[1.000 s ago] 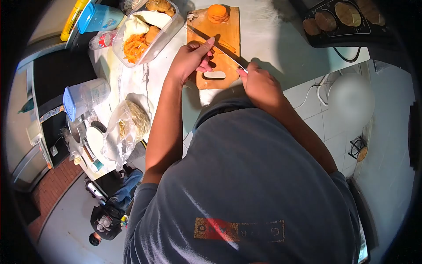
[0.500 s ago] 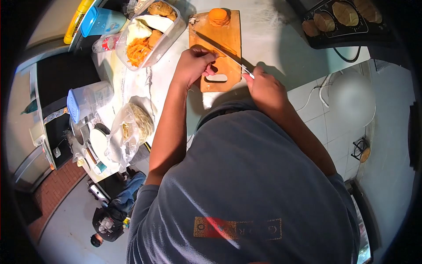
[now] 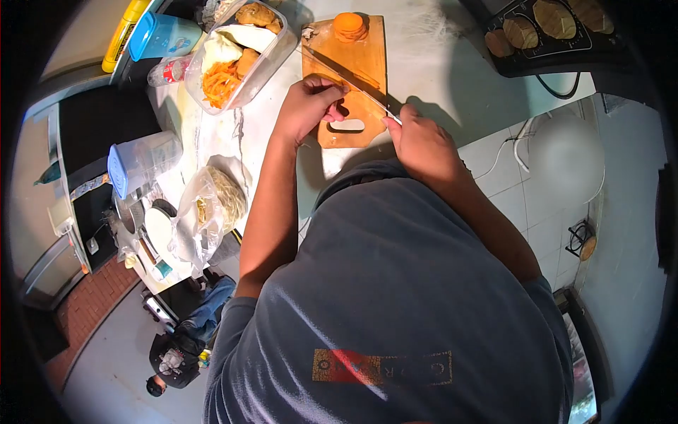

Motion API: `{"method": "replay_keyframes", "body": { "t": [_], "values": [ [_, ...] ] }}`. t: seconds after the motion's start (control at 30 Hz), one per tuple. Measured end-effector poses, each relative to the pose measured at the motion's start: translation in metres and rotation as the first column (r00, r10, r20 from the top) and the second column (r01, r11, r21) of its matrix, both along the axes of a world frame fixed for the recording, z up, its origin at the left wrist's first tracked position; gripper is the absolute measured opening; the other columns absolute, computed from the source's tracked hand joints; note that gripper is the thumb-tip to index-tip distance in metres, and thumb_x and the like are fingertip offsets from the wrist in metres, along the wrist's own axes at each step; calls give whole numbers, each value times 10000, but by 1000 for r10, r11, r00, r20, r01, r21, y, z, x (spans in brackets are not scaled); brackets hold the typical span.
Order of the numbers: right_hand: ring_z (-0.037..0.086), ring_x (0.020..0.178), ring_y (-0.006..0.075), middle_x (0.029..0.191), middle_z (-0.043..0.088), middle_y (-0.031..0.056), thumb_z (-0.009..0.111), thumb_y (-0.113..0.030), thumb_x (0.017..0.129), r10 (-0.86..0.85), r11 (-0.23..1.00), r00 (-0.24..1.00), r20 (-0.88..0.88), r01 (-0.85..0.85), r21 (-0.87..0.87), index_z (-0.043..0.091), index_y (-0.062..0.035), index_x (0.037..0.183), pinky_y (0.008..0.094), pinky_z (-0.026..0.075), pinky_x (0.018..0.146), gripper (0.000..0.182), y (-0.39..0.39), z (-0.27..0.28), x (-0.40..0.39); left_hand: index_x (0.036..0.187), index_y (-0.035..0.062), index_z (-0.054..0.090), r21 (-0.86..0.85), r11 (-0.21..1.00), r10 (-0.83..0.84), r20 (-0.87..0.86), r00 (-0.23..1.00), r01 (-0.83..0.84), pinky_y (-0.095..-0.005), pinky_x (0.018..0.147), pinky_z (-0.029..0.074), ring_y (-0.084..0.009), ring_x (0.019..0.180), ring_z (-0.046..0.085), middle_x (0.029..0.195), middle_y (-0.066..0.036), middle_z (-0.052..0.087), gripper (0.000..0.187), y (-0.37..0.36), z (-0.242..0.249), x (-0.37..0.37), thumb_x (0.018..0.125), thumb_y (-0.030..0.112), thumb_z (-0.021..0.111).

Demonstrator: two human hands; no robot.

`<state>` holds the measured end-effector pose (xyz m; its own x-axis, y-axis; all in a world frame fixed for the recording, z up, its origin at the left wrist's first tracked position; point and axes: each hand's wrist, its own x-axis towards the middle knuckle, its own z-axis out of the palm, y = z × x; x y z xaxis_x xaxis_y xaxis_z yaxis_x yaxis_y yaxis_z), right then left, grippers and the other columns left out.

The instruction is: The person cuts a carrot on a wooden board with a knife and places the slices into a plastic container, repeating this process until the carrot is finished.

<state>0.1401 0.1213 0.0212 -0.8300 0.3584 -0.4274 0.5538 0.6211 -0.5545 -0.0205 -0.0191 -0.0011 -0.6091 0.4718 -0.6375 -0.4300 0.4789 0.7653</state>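
Note:
My right hand [image 3: 427,145] is closed around the handle of a kitchen knife [image 3: 345,73]. Its blade slants up and left across a wooden cutting board [image 3: 378,53]. Close to the blade, my left hand [image 3: 311,109] has its fingers curled and pressed down at the board's left side, on what looks like a small carrot piece, mostly hidden by the fingertips. Thin orange carrot strips [image 3: 366,76] lie along the blade. At the far end of the board rests a stack of round carrot slices [image 3: 349,27].
Left of the board, a clear plastic container [image 3: 244,95] holds shredded carrot, white pieces and brown items. A plastic bag of pale strands [image 3: 226,198] and a blue-lidded container [image 3: 145,162] stand nearer. A black appliance [image 3: 551,56] is at upper right. Another person [image 3: 183,346] is at lower left.
My right hand has shifted slightly left, and the knife has slid a little up and left along its length. My left hand stays nearly in place.

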Motion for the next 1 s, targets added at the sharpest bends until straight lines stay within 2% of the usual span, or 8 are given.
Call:
{"method": "replay_keyframes", "body": {
  "t": [0.33,0.53,1.0],
  "values": [
    [636,835,441,851,643,274,487,-343,955,-31,999,999,12,31,-24,546,26,943,500,506,759,374,-3,5,-3,932,-57,611,5,1000,12,-21,1000,-11,-224,530,496,-136,576,639,763,-90,631,208,3,3,4,832,108,686],
    [644,800,431,839,646,269,517,-326,943,-41,999,999,-33,41,4,549,25,914,489,519,727,353,-5,1,-1,915,-61,599,23,999,40,4,999,-41,-221,504,475,-132,541,623,697,-78,617,206,2,0,3,819,91,700],
    [647,816,425,848,650,259,522,-341,938,-45,999,999,26,45,-9,539,19,937,485,519,745,360,-5,-2,-3,913,-50,597,-9,999,32,-9,999,-32,-215,502,477,-128,531,619,694,-74,614,237,3,0,2,815,128,718]
  ]
}}
